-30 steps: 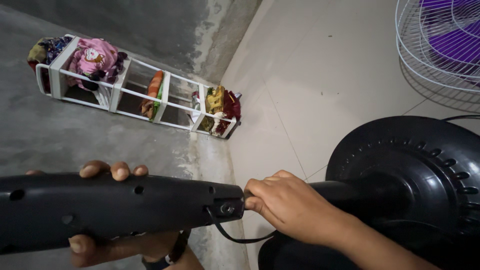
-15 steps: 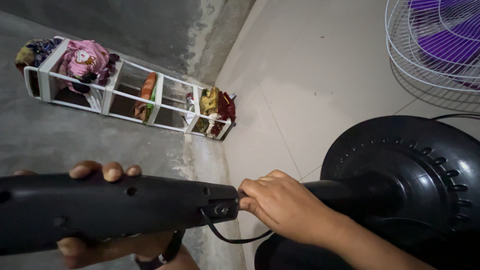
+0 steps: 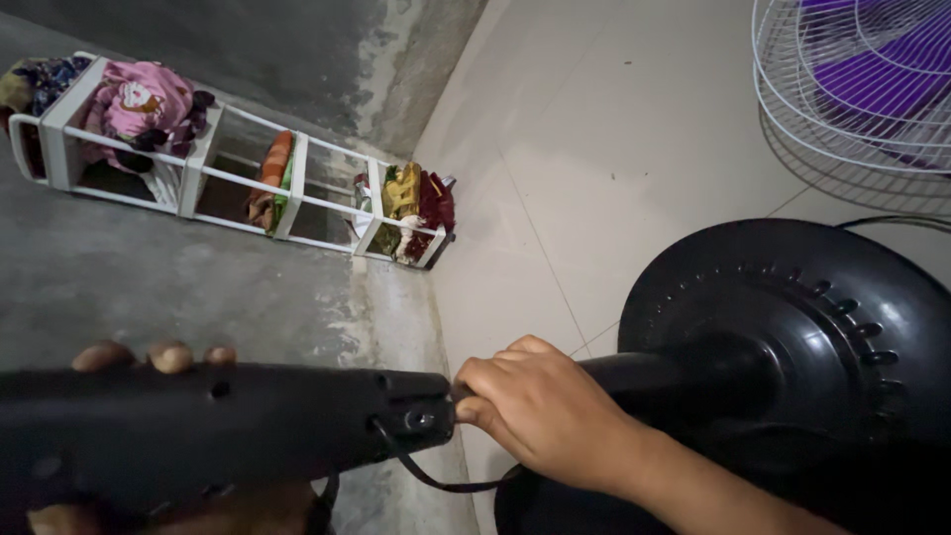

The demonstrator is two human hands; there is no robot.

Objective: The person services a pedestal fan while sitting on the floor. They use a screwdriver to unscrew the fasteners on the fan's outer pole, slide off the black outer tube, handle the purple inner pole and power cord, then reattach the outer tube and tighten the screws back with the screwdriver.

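Fan pole (image 3: 654, 381) is lying across the bottom of my view, running from the thick black housing (image 3: 198, 436) at nine o'clock to the round black base (image 3: 812, 327) at four o'clock. I am wrapping my right hand (image 3: 540, 416) around the pole, fingers closed on it right where it is meeting the housing. My left hand (image 3: 158, 359) is cradling the housing from underneath, fingertips curling over its top edge, so it is closed on the housing too. A thin black cord (image 3: 436, 481) is looping down below the joint at six o'clock.

Up at eleven o'clock a white wire rack (image 3: 203, 159) is lying on its side against the grey wall (image 3: 327, 50), split into compartments. Its leftmost compartments are holding a pink bundle of cloth (image 3: 139, 99), a middle one is holding orange and green folded cloth (image 3: 275, 163), and the end one is holding yellow and dark red cloth (image 3: 416, 198). A white fan grille (image 3: 842, 79) with purple blades behind it is lying at one o'clock on the tiled floor (image 3: 614, 149).
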